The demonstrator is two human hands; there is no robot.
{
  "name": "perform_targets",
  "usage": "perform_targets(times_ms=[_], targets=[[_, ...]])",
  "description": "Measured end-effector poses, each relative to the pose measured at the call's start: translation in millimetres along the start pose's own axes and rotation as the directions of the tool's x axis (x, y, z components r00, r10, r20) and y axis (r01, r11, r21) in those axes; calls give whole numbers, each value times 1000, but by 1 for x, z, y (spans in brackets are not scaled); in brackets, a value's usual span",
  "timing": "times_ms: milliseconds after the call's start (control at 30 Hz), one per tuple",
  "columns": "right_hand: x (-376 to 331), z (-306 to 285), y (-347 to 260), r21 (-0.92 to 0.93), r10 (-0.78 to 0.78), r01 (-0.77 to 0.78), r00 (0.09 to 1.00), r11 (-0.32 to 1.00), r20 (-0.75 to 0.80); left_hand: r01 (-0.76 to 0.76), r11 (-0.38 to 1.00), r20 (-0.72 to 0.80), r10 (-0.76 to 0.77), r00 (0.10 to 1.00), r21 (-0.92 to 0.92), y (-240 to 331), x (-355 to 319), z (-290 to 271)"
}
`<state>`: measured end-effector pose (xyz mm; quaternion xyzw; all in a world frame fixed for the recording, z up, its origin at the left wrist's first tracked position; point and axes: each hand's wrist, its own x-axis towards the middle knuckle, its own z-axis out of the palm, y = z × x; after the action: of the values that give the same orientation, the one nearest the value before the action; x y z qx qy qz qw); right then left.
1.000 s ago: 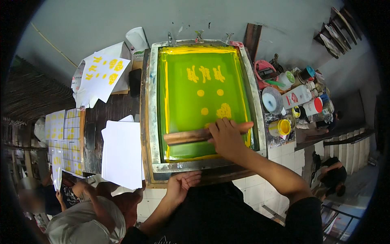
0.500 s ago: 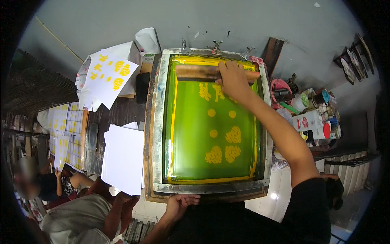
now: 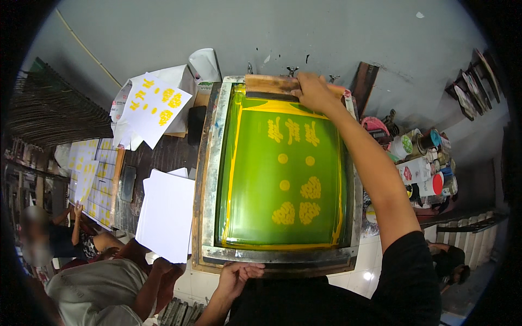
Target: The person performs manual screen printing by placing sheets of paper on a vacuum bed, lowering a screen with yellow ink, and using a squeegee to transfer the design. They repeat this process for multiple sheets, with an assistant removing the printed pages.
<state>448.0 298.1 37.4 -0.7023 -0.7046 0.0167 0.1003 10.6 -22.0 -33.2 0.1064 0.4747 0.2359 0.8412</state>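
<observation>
A metal-framed printing screen (image 3: 283, 255) with green mesh (image 3: 255, 168) fills the middle of the view. Yellow shapes and dots show in the mesh, and yellow ink lines its edges. At the far end, my right hand (image 3: 315, 93) is closed around a wooden squeegee (image 3: 271, 85) with a dark blade, held crosswise over the far frame edge. My left hand (image 3: 239, 277) sits at the near edge of the frame, left of centre, its fingers curled against it. The underside of that grip is hidden.
Left of the screen lie a stack of white paper (image 3: 167, 217), a sheet with yellow prints (image 3: 157, 106) and a dark phone-like slab (image 3: 197, 124). A person in a beige shirt (image 3: 98, 296) sits close at lower left. Paint cans (image 3: 429, 140) crowd the right side.
My right hand has moved the squeegee farther away, to the screen's far edge, uncovering the far yellow shapes and an ink band. My left hand has stayed at the near edge.
</observation>
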Motion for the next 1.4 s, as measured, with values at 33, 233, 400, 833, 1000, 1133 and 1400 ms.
perform_targets(times_ms=[33, 233, 400, 833, 1000, 1133, 1400], targets=[[-4, 2, -2, -14, -3, 2, 1000, 1000, -11, -34, 998, 33, 36, 999, -46, 0, 0, 0], [-61, 2, -36, 12, 10, -11, 999, 1000, 54, -30, 998, 133, 37, 990, -54, -2, 4, -8], [-166, -5, -90, 127, -7, 4, 1000, 992, 21, -52, 997, 218, 63, 974, -56, -6, 11, -18], [-319, -117, -200, 99, -57, 112, 895, 989, -442, -105, 965, 636, 237, 734, -239, 49, -38, 32], [-238, -216, -183, -182, -226, 135, 645, 974, -730, -524, 851, 774, 352, 526, -31, 120, -11, 98], [-191, -294, -185, 7, 61, -72, 782, 997, -620, -204, -356, 401, 666, 629, 912, 142, 70, 113], [-117, -332, -159, -53, -26, -16, 701, 998, -712, 14, -322, 234, 714, 659, 947, 150, 89, 17]])
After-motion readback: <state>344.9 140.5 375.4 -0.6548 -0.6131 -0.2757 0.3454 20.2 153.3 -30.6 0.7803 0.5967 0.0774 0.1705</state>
